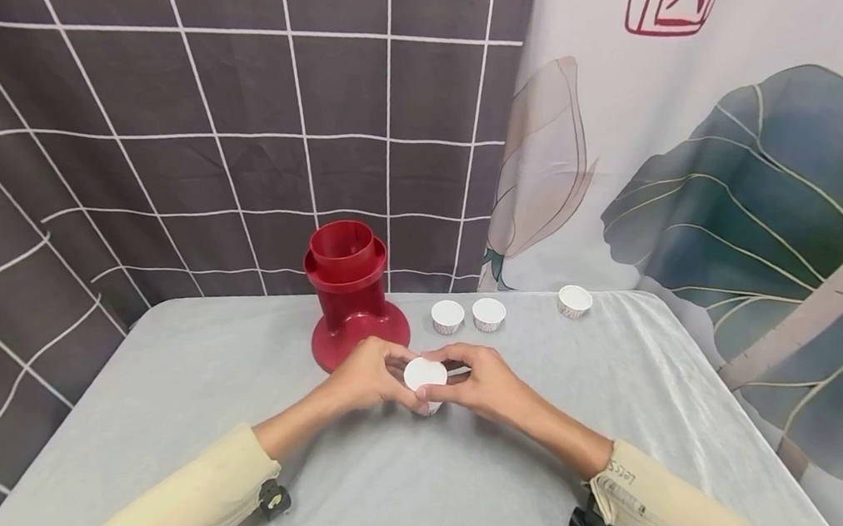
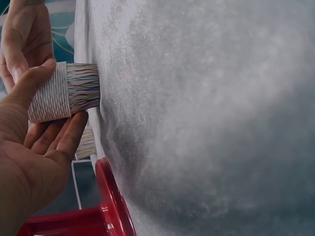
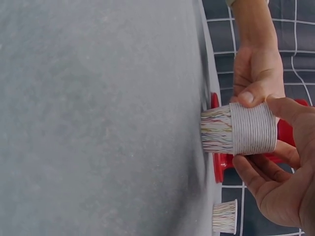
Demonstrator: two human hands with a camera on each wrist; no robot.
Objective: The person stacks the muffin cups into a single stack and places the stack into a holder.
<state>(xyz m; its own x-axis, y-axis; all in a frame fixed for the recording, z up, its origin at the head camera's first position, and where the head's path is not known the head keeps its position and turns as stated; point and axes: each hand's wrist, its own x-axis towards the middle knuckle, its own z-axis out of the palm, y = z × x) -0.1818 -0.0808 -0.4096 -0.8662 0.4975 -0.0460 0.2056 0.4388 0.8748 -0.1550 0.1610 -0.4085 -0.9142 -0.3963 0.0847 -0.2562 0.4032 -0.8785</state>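
Observation:
A stack of nested white paper baking cups with thin coloured lines stands upright at the middle of the table, its bottom at the cloth. My left hand grips the stack from the left, thumb on the near side and fingers behind. From the other side my right hand holds it between thumb and fingers. The left wrist view shows the many packed rims of the stack above the patterned lowest cup. Just behind my left hand stands a red plastic holder with a round base and a tube-like top.
Two baking cups, a left one and a right one, stand side by side behind the hands. Another cup stands farther right near the table's back edge. Grey cloth covers the table; curtains hang behind.

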